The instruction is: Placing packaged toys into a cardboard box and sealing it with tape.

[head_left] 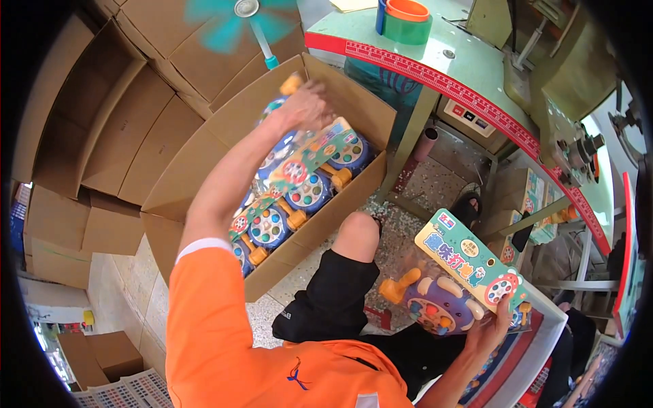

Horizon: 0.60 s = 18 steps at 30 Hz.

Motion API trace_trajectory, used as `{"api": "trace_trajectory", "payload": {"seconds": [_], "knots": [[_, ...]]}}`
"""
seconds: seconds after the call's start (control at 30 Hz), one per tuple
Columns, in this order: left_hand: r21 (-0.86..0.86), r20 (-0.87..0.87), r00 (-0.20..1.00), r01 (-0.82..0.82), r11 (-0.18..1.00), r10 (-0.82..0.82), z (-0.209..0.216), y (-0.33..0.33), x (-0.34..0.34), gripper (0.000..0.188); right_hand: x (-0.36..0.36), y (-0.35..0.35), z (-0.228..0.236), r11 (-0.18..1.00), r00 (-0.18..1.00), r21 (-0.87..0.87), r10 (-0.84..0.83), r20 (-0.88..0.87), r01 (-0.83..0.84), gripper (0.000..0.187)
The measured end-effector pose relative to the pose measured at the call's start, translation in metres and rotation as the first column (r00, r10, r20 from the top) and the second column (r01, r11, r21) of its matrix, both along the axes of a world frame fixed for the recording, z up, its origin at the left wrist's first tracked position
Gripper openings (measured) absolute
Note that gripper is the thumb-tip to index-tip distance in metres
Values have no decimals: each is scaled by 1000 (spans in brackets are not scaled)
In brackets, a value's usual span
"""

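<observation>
Head view, single frame. I see the left hand (307,103) reached forward and down into the open cardboard box (354,102), fingers curled closed on the top edge of a bagged toy (299,153) at the back of the row. Motion blur there; I cannot tell exactly how tight the grip is, but the fingers wrap the packet.

The right hand (491,328) is low at the right, closed around the lower edge of a second bagged toy (445,299): purple round body, orange handle, cream pegs, colourful card header on top. Held up above the lap, well apart from the box.

Count, box contents: at least five blue-and-orange toys visible in a row running diagonally, standing in the box; those toward the near end are partly hidden by the forearm, so the count is a minimum. One toy in the right hand.

Also noted: one small teal fan (238,17), spinning, above the box; two rolls of tape, orange over green (407,20), on the green desk (469,64); flattened cartons (115,115) stacked at left.
</observation>
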<state>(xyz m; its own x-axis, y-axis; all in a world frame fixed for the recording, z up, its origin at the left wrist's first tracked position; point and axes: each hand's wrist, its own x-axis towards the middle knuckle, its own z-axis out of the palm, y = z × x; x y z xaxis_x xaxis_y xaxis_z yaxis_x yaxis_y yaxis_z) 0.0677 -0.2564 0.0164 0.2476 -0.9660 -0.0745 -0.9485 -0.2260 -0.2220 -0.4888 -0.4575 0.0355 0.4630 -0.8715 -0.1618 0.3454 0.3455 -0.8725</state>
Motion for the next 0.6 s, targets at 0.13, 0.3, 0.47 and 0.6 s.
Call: {"api": "trace_trajectory", "payload": {"seconds": [0.13,0.3,0.47,0.6], "knots": [[-211,113,885,-423,881,452,-138,18,24,55,0,-5,-5,999,999,-3,33,-25,-33,46],[74,-286,635,-732,677,717,-193,22,-12,72,-5,-13,-5,1000,997,-6,-2,-74,2,47],[-1,-353,641,-728,685,681,-166,5,45,81,4,-17,-7,999,998,24,36,-55,-34,48],[-122,-275,696,-710,694,664,-160,-19,71,94,8,-23,-16,999,998,31,43,-51,-41,46]]}}
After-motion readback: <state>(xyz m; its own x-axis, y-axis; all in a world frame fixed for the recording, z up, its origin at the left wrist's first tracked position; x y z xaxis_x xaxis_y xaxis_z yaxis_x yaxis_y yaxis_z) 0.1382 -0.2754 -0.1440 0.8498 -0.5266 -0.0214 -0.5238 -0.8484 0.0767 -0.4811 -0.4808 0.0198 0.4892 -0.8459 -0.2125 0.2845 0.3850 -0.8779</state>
